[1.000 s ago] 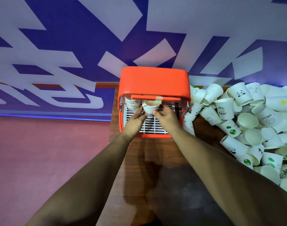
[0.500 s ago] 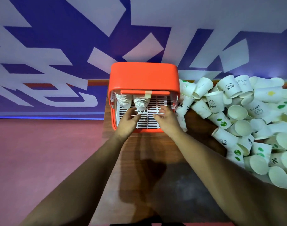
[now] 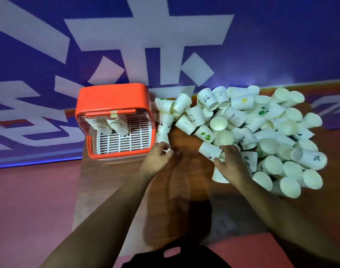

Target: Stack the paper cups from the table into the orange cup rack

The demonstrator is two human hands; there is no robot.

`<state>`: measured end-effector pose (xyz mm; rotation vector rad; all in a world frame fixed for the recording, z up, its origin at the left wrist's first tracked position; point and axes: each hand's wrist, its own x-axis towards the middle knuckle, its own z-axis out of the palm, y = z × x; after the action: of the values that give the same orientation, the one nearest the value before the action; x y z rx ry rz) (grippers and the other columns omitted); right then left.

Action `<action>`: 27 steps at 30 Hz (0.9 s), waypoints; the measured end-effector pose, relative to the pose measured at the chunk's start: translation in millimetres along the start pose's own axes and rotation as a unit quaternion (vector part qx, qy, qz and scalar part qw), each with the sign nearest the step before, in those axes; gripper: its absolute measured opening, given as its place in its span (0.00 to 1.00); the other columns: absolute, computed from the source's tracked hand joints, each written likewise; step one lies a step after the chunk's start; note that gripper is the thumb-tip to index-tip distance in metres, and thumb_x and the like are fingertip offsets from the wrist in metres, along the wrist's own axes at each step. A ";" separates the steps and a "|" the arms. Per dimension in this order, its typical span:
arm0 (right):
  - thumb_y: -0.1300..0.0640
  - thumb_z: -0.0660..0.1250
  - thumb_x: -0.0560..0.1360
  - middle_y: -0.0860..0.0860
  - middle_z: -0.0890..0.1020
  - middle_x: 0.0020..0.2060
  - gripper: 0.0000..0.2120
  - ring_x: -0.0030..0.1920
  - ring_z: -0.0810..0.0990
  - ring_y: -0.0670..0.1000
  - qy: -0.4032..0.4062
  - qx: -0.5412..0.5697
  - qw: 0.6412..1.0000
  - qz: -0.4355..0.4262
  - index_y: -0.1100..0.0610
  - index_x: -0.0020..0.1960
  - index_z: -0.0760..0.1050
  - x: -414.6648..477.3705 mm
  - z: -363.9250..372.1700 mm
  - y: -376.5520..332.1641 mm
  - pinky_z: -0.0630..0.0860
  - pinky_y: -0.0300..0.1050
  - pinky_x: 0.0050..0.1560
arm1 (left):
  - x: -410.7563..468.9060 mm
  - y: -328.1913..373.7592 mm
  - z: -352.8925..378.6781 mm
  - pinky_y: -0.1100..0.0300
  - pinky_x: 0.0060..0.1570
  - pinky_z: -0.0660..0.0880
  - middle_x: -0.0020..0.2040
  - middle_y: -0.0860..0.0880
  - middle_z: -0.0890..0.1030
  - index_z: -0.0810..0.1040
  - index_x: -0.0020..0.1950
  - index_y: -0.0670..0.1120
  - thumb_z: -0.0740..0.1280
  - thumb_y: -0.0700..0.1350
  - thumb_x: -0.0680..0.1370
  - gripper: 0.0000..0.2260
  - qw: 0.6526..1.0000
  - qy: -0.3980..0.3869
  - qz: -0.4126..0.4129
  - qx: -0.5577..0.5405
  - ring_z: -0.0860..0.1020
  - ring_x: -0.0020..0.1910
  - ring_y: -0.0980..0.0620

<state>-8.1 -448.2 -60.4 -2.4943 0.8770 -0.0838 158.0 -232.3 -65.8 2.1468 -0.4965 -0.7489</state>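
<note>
The orange cup rack [image 3: 111,97] stands at the table's left end, with two stacks of white paper cups [image 3: 109,125] leaning inside over its white slatted floor. A big heap of loose paper cups [image 3: 262,132] covers the right side of the table. My left hand [image 3: 157,158] hovers just right of the rack's front corner, fingers curled, with a small white bit at the fingertips. My right hand [image 3: 231,163] rests on the heap's near edge. Its thumb and fingers close around the end of a cup lying on its side [image 3: 209,150].
The wooden table [image 3: 184,180] shows bare between the rack and the heap. A few cups [image 3: 163,124] lean against the rack's right wall. A purple and white patterned floor lies beyond the table, and red floor lies to the left.
Both hands have left the rack and swung right. The left hand now sits beside the rack, and the right hand has reached the cup heap. The view has turned right.
</note>
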 end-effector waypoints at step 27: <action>0.53 0.78 0.59 0.57 0.78 0.58 0.06 0.60 0.76 0.60 -0.045 -0.142 0.977 -0.153 0.50 0.34 0.83 -30.3 -24.5 151.8 0.79 0.51 0.55 | 0.3 63.2 222.7 0.57 0.52 0.71 0.61 0.45 0.78 0.70 0.67 0.42 0.73 0.55 0.71 0.30 0.969 -0.100 -0.210 0.083 0.76 0.59 0.44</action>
<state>-124.2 -542.5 -107.0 -2.8604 0.4884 0.0551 6.0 -394.7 -130.1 2.3774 -0.2080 -1.2053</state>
